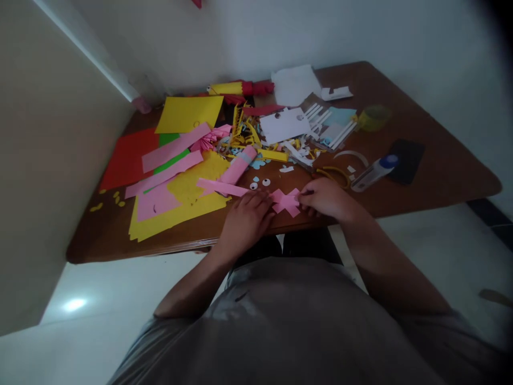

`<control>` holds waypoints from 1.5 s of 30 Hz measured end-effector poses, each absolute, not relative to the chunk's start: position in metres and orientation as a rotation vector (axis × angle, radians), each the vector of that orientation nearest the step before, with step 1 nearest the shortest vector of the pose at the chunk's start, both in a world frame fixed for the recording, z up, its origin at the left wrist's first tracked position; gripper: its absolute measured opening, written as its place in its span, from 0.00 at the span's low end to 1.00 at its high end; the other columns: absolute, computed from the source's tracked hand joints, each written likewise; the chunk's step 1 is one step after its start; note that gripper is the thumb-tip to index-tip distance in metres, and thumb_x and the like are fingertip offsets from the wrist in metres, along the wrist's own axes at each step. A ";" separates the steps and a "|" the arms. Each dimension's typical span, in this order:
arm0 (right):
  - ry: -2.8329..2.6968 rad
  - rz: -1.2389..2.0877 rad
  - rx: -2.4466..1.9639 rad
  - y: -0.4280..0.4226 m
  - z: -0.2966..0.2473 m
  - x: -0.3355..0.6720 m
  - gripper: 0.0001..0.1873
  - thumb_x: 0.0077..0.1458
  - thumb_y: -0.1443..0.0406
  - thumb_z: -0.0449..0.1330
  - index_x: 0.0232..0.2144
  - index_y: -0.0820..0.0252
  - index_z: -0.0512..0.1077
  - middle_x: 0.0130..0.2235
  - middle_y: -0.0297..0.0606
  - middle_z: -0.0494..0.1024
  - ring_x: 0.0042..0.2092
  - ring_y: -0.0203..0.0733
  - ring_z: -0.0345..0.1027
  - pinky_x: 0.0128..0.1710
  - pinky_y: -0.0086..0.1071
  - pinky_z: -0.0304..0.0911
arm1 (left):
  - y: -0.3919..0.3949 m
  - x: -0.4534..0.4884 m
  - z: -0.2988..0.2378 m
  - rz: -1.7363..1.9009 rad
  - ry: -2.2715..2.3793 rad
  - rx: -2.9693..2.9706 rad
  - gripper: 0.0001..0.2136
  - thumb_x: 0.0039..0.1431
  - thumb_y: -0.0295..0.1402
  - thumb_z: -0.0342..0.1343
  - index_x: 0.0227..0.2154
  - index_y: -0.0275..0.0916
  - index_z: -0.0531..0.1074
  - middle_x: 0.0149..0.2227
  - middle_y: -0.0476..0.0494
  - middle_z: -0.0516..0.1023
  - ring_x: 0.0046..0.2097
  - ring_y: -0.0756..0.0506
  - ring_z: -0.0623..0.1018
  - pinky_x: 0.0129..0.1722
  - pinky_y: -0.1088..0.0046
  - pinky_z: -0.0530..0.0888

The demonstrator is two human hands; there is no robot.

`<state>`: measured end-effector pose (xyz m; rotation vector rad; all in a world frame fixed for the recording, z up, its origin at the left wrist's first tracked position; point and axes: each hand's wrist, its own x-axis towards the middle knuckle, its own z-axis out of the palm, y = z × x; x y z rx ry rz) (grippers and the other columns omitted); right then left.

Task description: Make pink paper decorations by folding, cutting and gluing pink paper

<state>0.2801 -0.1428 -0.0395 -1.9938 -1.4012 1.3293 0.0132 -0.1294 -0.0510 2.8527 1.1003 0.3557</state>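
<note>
A pink paper cutout (286,202) with notched, petal-like edges lies at the table's front edge between my hands. My left hand (249,215) has its fingers bent together over the cutout's left edge. A long pink paper strip (222,187) runs under those fingers from the left; whether it joins the cutout is hidden. At the cutout's right side, my right hand (324,198) pinches its edge between thumb and fingers. Just beyond my left hand lie two googly eyes (266,182) and a pink paper roll (239,167).
Yellow sheets (188,115), a red sheet (130,160) and pink strips (176,147) cover the left side. Paper scraps (248,133) are heaped mid-table. To the right are a glue bottle (374,174), yellow-handled scissors (334,174), a tape roll (373,117) and a dark phone-like slab (406,160).
</note>
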 end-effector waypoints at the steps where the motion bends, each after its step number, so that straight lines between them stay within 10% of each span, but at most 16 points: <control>1: -1.385 1.341 -1.996 -0.142 -0.038 0.280 0.13 0.68 0.67 0.67 0.28 0.62 0.79 0.29 0.41 0.85 0.23 0.35 0.75 0.19 0.24 0.65 | -0.130 0.013 -0.054 0.335 1.130 2.829 0.19 0.78 0.39 0.57 0.66 0.42 0.77 0.68 0.36 0.80 0.69 0.33 0.77 0.67 0.48 0.77; 45: -1.375 1.356 -2.011 -0.140 -0.038 0.280 0.04 0.61 0.70 0.71 0.32 0.63 0.83 0.22 0.36 0.80 0.21 0.36 0.74 0.20 0.24 0.67 | -0.118 -0.001 -0.080 0.556 1.150 2.655 0.19 0.76 0.46 0.60 0.61 0.44 0.81 0.65 0.36 0.82 0.66 0.32 0.79 0.65 0.46 0.78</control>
